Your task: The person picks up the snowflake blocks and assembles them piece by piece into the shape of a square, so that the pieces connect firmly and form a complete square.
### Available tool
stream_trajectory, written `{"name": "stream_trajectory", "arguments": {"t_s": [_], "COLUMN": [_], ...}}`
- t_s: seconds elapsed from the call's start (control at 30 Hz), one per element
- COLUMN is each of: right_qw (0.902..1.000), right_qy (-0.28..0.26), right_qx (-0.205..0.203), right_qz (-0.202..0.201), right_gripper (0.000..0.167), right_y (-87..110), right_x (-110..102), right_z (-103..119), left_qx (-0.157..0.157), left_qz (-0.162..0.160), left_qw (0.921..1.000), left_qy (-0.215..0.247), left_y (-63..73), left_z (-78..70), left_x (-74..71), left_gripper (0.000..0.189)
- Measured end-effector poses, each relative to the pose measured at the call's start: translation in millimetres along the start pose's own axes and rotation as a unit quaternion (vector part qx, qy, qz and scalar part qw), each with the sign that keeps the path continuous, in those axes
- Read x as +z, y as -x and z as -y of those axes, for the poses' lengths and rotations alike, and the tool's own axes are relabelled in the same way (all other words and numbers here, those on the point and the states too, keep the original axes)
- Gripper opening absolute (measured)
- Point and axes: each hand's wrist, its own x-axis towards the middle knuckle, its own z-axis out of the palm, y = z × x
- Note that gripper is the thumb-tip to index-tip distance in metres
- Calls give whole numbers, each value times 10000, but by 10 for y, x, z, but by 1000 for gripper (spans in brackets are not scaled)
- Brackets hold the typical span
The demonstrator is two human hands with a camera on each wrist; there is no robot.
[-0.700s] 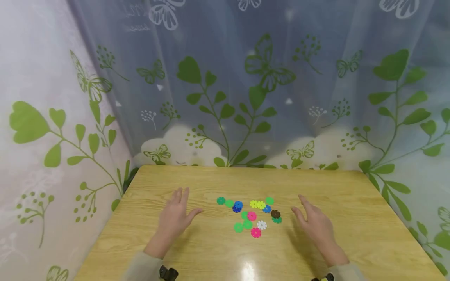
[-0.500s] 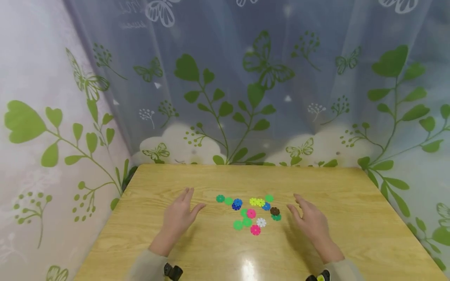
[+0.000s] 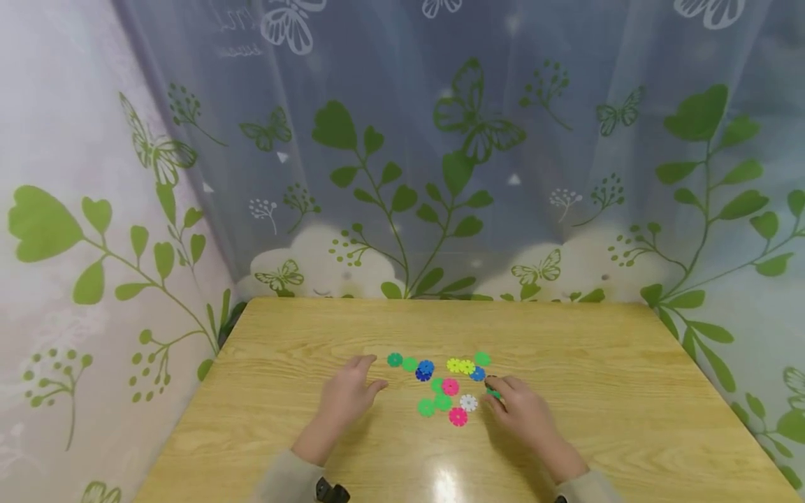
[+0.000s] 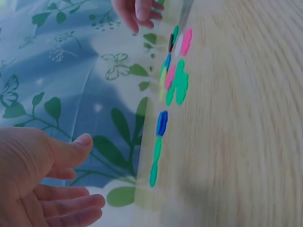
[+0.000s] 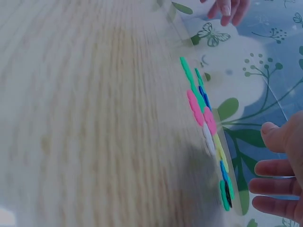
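Several notched, flower-shaped plastic discs lie flat on the wooden table. My right hand [image 3: 525, 411] is over the right end of the group, its fingertips overlapping a brown disc [image 5: 228, 193] and a dark green disc [image 3: 493, 393], which are mostly hidden in the head view. In the right wrist view its fingers are apart with nothing between them. My left hand [image 3: 344, 395] hovers left of the group, thumb and fingers spread and holding nothing, nearest to a teal disc [image 3: 395, 360]. A white disc [image 3: 468, 403] and a pink disc [image 3: 458, 417] lie close to my right thumb.
The wooden table [image 3: 283, 328] ends at the back against a curtain [image 3: 402, 175] printed with leaves and butterflies. Blue discs [image 3: 425, 367], yellow discs [image 3: 467, 367] and light green discs [image 3: 426, 408] lie partly overlapping in the middle.
Both hands have moved inward toward the discs. The right hand has come left over the brown and dark green discs; the left hand has shifted right. The discs look unmoved.
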Motion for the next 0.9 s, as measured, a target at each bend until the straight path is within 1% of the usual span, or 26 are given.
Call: {"name": "stream_trajectory", "arguments": {"t_s": [0.1,0.23,0.33,0.47,0.6,0.73,0.83,0.9], "right_qw": [9998,9980,9951,9908,9844,9779,9746,9728], "right_qy": [-41,-124,-221,-321,-456,-583,-623,-637], "right_qx": [-71,169,376,574,850,1099,1174,1195], "right_qz": [154,589,889,1180,1469,1679,1801,1878], "right_gripper": [34,33,31,28,26,28,29,29], "right_y": [-11,-21,-27,-17,-10,-6,-1,0], "right_x": [39,69,89,110,131,172,199,211], "right_z": [72,173,235,289,326,352,366,372], "left_qx": [-89,-148,-207,-465,-703,-763,-758,-814], "left_qz": [203,475,661,983,1196,1370,1462,1514], "left_qw": [9996,9974,9943,9879,9809,9712,9652,9607], "left_qy": [188,522,808,1102,1361,1792,2033,2179], "left_y": [-8,-25,-29,-14,-5,-4,-2,-1], "left_z": [-68,-144,-195,-253,-294,-312,-322,-336], "left_x": [58,139,198,274,364,455,513,537], "left_gripper": [46,39,33,32,33,32,33,33]}}
